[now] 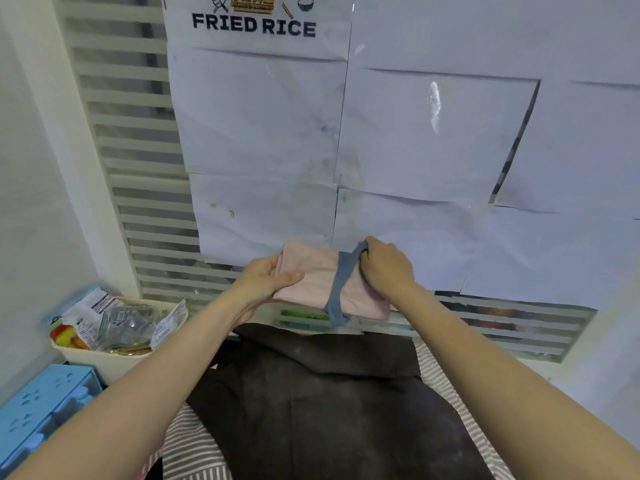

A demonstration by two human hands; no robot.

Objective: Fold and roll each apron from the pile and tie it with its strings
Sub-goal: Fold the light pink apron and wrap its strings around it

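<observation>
Above the dark brown apron (322,403) spread on the striped cloth (194,445), both hands hold a folded, rolled pale pink fabric apron (311,278) up in the air, clear of the pile; the left hand (266,277) is clamped on the roll's left end, thumb across the front face and fingers hidden behind; the right hand (386,266) is closed on the grey-blue fabric string (341,285), which runs as one band round the roll near its right end, with a short loop hanging below the lower edge.

By my reading the step in hand is the tying; the roll looks finished and the band is only being drawn round it. To do it well, the left hand's pinch should stay firm so the layers do not slacken or spring open while the string is pulled; the right hand would do best to pull along the band, not sideways, since a sideways tug could slide it off the nearer end; the string should lie flat and untwisted, snug enough to dent the cloth slightly. Whether a second string end is free for the knot cannot be told, as the right hand hides it; the loose loop below may need taking up first.

At the left a cream plastic tub of packets (104,362) and a light blue plastic box (41,400) stand well apart from the work.
</observation>
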